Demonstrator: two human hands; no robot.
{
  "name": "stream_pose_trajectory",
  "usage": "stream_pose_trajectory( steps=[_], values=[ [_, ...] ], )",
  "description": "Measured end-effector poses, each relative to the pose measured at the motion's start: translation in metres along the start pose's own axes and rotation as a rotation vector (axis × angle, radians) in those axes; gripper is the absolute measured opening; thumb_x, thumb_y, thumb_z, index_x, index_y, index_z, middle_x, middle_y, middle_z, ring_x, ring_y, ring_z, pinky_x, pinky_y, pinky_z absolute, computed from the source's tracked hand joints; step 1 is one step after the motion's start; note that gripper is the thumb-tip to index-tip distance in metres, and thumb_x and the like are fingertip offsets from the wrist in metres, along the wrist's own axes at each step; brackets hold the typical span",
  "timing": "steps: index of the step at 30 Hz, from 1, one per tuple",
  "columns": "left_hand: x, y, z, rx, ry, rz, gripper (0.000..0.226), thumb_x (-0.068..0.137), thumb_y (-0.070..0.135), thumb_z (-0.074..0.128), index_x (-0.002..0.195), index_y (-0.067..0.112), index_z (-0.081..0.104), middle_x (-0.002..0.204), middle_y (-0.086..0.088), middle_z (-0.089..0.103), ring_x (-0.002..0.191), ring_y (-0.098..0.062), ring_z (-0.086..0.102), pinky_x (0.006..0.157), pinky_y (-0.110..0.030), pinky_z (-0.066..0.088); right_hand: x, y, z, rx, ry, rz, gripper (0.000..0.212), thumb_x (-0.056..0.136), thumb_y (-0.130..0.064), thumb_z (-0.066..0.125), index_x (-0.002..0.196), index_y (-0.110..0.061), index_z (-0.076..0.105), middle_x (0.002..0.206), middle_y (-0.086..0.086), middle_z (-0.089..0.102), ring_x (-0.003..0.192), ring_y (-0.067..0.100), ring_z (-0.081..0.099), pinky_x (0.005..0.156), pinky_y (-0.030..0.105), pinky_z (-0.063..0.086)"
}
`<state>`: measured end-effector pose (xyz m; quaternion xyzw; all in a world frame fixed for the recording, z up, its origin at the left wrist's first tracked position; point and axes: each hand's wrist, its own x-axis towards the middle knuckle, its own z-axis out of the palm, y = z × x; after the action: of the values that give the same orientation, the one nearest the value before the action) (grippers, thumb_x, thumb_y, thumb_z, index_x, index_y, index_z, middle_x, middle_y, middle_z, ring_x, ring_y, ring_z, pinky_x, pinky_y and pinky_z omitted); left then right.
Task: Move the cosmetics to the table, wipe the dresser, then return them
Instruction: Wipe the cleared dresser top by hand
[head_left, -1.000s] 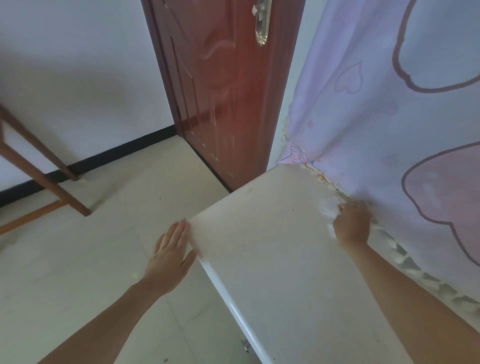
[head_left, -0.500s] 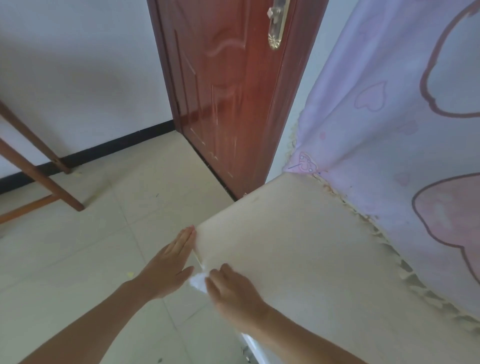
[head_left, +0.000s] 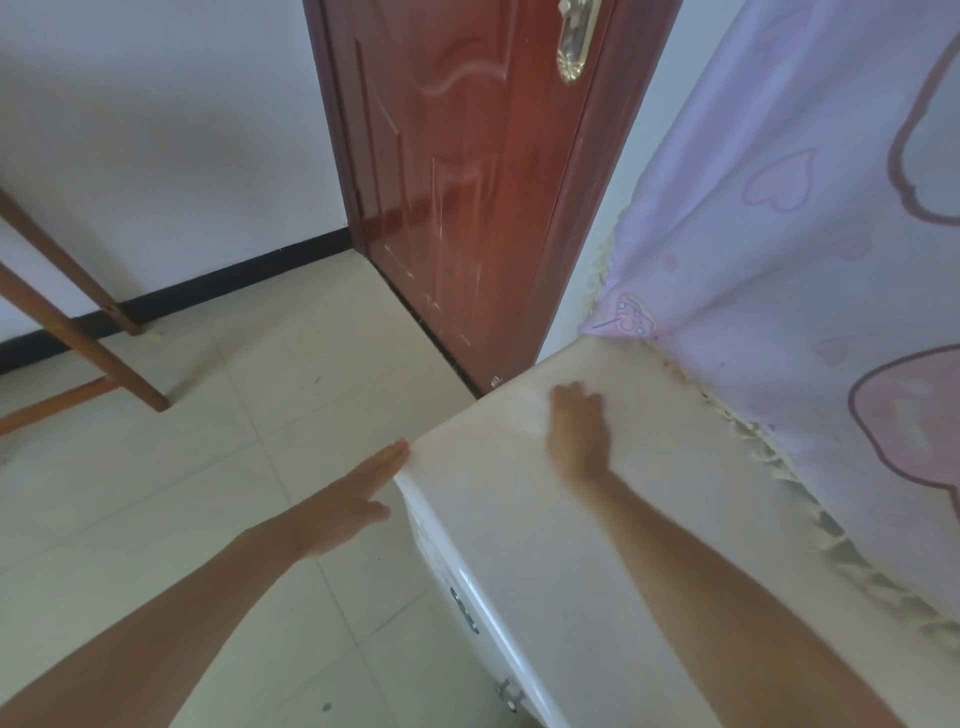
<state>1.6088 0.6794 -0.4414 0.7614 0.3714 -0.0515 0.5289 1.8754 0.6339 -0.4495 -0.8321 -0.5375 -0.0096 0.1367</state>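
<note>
The white dresser top (head_left: 597, 545) runs from the middle to the lower right, with no cosmetics on it in this view. My left hand (head_left: 343, 512) lies flat, its fingertips touching the dresser's near left corner. My right hand (head_left: 579, 434) is blurred by motion and presses palm-down on the top near the far corner. The white wipe seen earlier is hidden under that hand; only a faint pale smear shows beside it.
A pink heart-print curtain (head_left: 810, 234) hangs along the dresser's back edge. A red-brown door (head_left: 467, 182) stands just past the far corner. Wooden legs of a table (head_left: 78, 332) stand at left on the pale tiled floor (head_left: 234, 441). Drawer handles (head_left: 465, 613) show on the dresser front.
My right hand swept from the back edge by the curtain to the near left corner, then out to the far corner. My left hand stayed at the corner.
</note>
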Motion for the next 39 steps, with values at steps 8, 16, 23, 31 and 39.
stream_pose_trajectory(
  steps=[8,16,23,31,39],
  values=[
    [-0.002,0.009,0.006,-0.343,0.246,-0.012,0.046,0.091,0.041,0.045,0.133,0.027,0.033,0.140,0.011,0.034,0.135,-0.008,0.027,0.105,-0.017,0.016,-0.136,-0.096,0.010,-0.058,-0.196,-0.824,0.034,0.038,-0.024,0.074,0.065,-0.025,0.053,0.059,-0.009,0.049,0.058,0.013,0.043,0.045,0.019,0.031],
    [0.010,0.027,0.031,0.495,0.449,0.086,0.087,0.070,0.057,-0.002,0.143,0.019,0.026,0.153,0.004,0.016,0.142,-0.015,0.009,0.113,-0.031,0.012,-0.084,0.020,-0.042,0.013,0.157,-0.019,0.056,0.033,0.015,0.073,0.082,-0.013,0.069,0.071,0.004,0.055,0.059,0.022,0.051,0.039,0.021,0.038],
    [0.027,0.047,0.073,0.584,0.519,0.164,0.071,0.081,0.044,0.015,0.130,0.006,0.049,0.142,-0.013,0.041,0.134,-0.032,0.033,0.105,-0.046,0.028,-0.094,0.023,-0.023,-0.060,-0.392,-0.166,0.072,0.087,-0.051,0.008,0.147,-0.012,0.015,0.155,0.008,0.012,0.142,0.023,0.012,0.113,0.047,0.014],
    [0.040,0.096,0.136,0.637,0.496,0.250,0.058,0.084,0.035,0.025,0.119,0.000,0.055,0.129,-0.022,0.052,0.121,-0.043,0.044,0.089,-0.057,0.042,-0.205,0.096,-0.057,-0.054,-0.353,0.296,0.099,0.081,-0.069,-0.013,0.139,-0.001,0.031,0.149,0.016,0.027,0.137,0.027,0.028,0.107,0.043,0.031],
    [-0.002,0.177,0.288,0.720,0.344,0.520,0.049,0.091,0.038,0.025,0.114,0.007,0.055,0.121,-0.018,0.060,0.112,-0.037,0.054,0.077,-0.049,0.051,-0.436,0.253,-0.130,-0.058,-0.247,0.920,0.101,0.085,-0.070,-0.003,0.131,0.006,0.043,0.139,0.025,0.041,0.126,0.039,0.043,0.096,0.052,0.041]
  ],
)
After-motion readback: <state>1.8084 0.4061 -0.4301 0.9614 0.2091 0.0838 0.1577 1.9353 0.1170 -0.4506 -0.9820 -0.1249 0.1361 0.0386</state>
